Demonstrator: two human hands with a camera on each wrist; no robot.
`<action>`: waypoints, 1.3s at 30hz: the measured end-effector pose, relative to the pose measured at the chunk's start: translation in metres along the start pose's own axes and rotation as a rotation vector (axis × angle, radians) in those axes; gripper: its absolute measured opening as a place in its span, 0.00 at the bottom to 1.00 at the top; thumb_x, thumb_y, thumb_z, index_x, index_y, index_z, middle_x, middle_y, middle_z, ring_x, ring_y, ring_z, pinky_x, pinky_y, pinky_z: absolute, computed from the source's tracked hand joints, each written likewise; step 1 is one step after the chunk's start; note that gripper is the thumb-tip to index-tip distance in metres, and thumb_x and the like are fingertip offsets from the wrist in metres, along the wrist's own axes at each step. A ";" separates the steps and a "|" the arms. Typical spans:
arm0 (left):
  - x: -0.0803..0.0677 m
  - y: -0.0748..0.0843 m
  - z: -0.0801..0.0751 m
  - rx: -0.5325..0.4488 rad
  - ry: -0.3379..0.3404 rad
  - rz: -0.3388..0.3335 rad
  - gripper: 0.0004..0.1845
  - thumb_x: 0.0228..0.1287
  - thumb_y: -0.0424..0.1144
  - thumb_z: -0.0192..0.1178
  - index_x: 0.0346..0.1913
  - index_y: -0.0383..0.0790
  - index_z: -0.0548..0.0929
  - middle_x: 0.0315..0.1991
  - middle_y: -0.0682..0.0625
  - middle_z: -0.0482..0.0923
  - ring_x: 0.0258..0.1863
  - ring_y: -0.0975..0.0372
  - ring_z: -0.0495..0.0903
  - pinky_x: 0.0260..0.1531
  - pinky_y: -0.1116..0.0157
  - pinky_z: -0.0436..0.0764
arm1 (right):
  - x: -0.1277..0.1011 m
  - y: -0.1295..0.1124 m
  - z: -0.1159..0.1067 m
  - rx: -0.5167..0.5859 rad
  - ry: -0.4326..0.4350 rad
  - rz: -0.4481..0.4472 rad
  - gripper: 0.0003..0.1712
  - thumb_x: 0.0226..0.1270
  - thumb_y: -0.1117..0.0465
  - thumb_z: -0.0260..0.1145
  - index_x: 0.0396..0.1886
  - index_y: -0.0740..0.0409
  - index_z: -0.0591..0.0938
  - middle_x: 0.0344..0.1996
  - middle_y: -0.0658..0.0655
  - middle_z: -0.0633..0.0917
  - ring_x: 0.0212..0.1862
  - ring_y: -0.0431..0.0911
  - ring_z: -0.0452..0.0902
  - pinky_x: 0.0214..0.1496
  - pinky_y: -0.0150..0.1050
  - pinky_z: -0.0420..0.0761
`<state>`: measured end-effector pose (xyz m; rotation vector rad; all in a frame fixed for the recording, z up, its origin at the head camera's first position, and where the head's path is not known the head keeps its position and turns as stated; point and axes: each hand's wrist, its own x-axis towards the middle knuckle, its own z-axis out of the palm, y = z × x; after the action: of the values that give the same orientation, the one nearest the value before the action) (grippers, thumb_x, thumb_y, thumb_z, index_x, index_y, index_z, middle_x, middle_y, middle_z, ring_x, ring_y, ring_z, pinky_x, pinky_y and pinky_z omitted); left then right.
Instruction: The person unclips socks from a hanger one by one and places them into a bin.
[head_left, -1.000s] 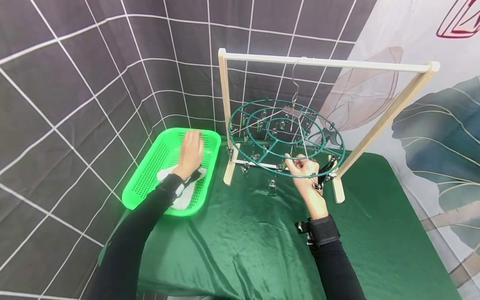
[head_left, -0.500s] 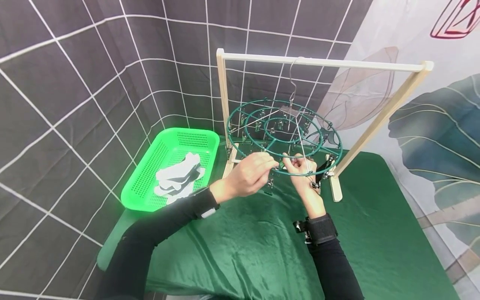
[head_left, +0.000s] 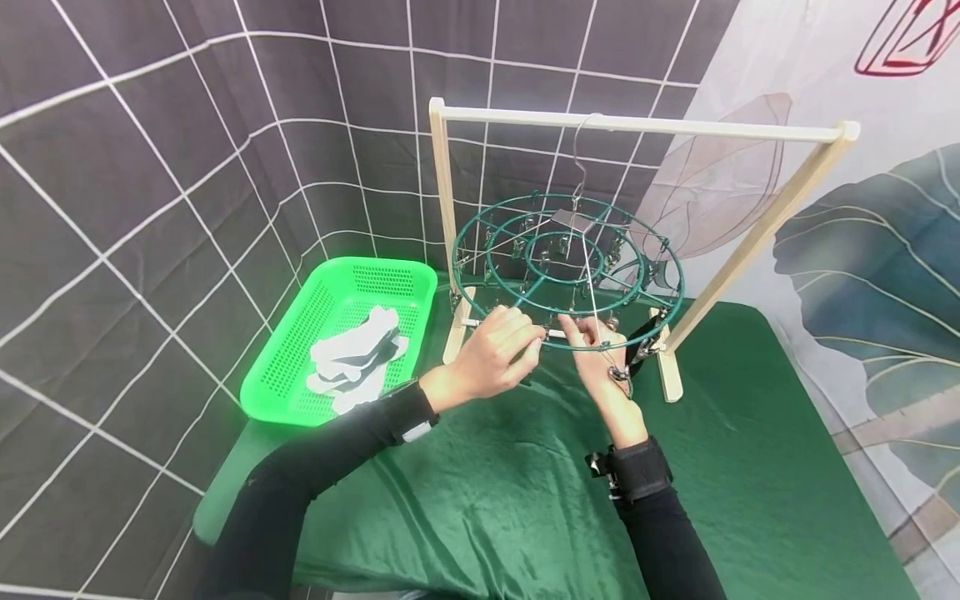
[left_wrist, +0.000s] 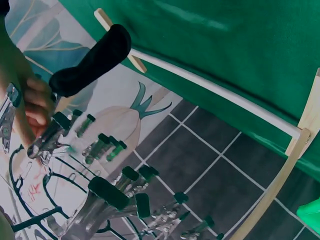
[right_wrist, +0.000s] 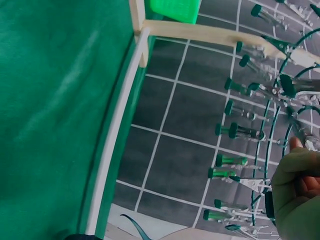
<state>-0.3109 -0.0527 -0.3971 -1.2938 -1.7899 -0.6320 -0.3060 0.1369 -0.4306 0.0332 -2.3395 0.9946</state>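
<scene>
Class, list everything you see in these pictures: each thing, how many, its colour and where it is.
Drying hanger: one, green rings with metal clips, hanging from the rack.
Rack: one, pale wood, standing on the cloth.
Basket: one, bright green, left of the rack.
Socks: count unclear, white and grey, in the basket.
Dark sock: one, black, hanging at the hanger's near rim.
Cloth: one, green, covering the table.
Left hand: at the near rim.
Right hand: pinching at the near rim.

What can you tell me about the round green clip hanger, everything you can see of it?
The round clip hanger is dark green wire: three nested rings joined by spokes, with metal clips dangling beneath. It hangs level by a metal hook from the wooden rack's top bar, above the green cloth. Both the left hand and right hand are at its near rim, fingers on the clips there.
</scene>
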 end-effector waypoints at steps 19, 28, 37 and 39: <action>-0.003 -0.032 -0.010 -0.043 0.136 -0.158 0.18 0.66 0.34 0.48 0.16 0.42 0.70 0.15 0.53 0.62 0.19 0.61 0.62 0.29 0.64 0.67 | 0.007 0.035 -0.138 -0.262 -0.523 0.034 0.25 0.68 0.47 0.60 0.48 0.65 0.79 0.13 0.50 0.74 0.13 0.42 0.71 0.20 0.38 0.69; 0.000 -0.044 -0.010 -0.103 0.199 -0.183 0.20 0.65 0.31 0.48 0.13 0.40 0.66 0.12 0.52 0.58 0.16 0.61 0.58 0.26 0.64 0.65 | 0.027 0.056 -0.124 -0.067 -0.519 -0.093 0.22 0.70 0.52 0.59 0.60 0.57 0.74 0.16 0.51 0.74 0.13 0.41 0.68 0.18 0.36 0.69; -0.004 -0.059 -0.010 -0.087 0.197 -0.222 0.19 0.66 0.33 0.47 0.14 0.40 0.66 0.16 0.51 0.62 0.22 0.57 0.62 0.31 0.60 0.65 | 0.018 0.049 -0.126 -0.076 -0.457 -0.046 0.14 0.61 0.48 0.68 0.32 0.54 0.83 0.18 0.49 0.78 0.19 0.39 0.69 0.21 0.33 0.67; -0.006 -0.062 -0.009 -0.065 0.209 -0.230 0.18 0.65 0.32 0.48 0.15 0.39 0.68 0.18 0.50 0.65 0.25 0.56 0.65 0.34 0.59 0.66 | 0.016 0.045 -0.127 -0.070 -0.458 -0.015 0.16 0.59 0.46 0.69 0.27 0.55 0.81 0.17 0.49 0.78 0.19 0.39 0.69 0.21 0.33 0.68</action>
<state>-0.3653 -0.0841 -0.3930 -1.0292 -1.7689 -0.9252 -0.2659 0.2570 -0.3822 0.2772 -2.7797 0.9757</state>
